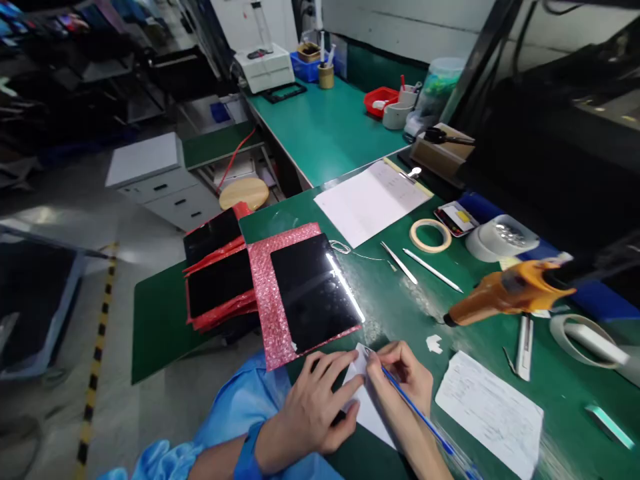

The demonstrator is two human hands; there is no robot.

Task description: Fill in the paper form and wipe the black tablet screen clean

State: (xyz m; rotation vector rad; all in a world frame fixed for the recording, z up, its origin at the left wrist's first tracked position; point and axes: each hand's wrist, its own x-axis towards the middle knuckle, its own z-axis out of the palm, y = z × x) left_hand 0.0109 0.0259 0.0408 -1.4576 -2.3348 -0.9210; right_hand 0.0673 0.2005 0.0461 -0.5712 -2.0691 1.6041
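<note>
Head view: blue pen (415, 406) slants, held end pointing up-left.

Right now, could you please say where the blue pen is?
In the head view, the blue pen is low, right of centre, in the right hand, by white paper under the left hand.

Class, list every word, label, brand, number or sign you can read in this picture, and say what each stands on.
No text can be read anywhere.
Note: covered in dark writing, too blurred to read.
Sheet on the clipboard: faint marks, too small to read.
Slip under the left hand: any writing is too small or hidden to tell.
</note>
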